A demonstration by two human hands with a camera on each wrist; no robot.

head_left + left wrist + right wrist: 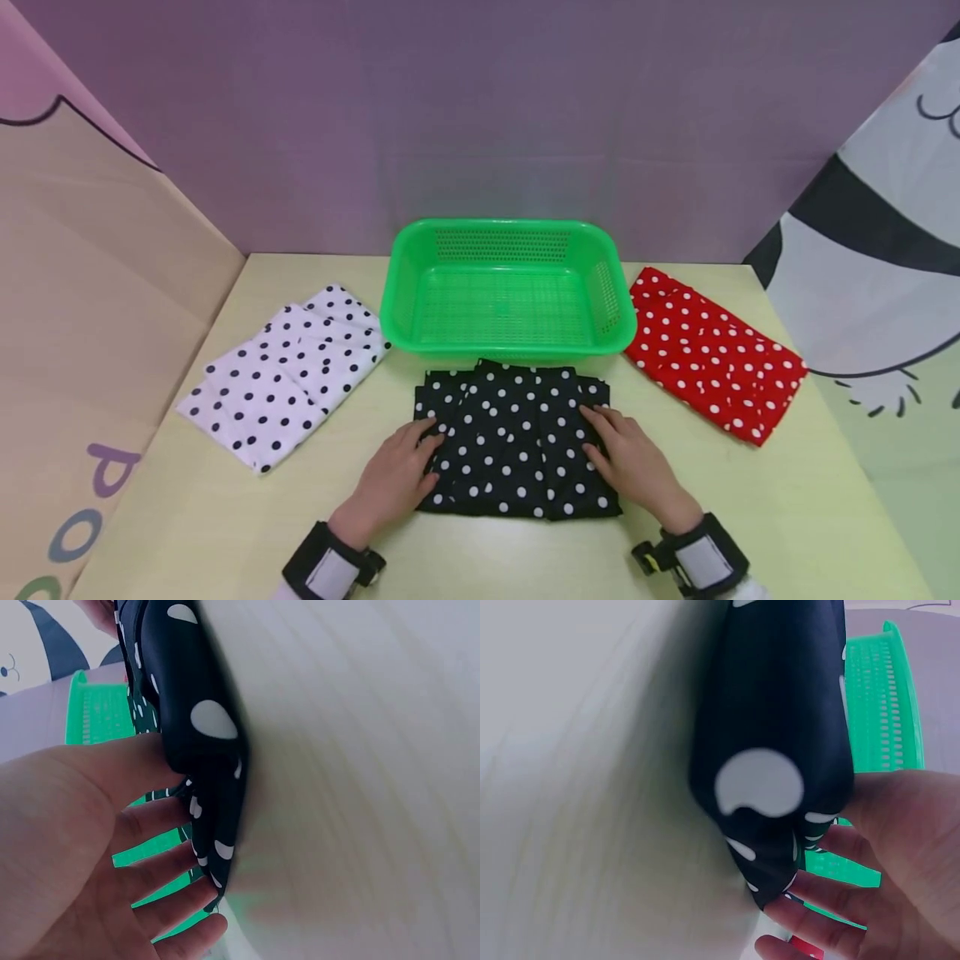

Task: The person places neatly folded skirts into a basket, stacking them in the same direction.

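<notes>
A folded black cloth with white dots lies flat on the table in front of the basket. My left hand rests at its left side, fingertips on the fabric. At the opposite side, my right hand touches the cloth with its fingers spread. The left wrist view shows the left thumb and fingers along the edge of the layered cloth. In the right wrist view, the right hand's fingers lie relaxed against the folded edge.
A green plastic basket with nothing in it stands behind the black cloth. To its left lies a folded white cloth with black dots, and to its right a folded red cloth with white dots. Hanging fabric borders the table.
</notes>
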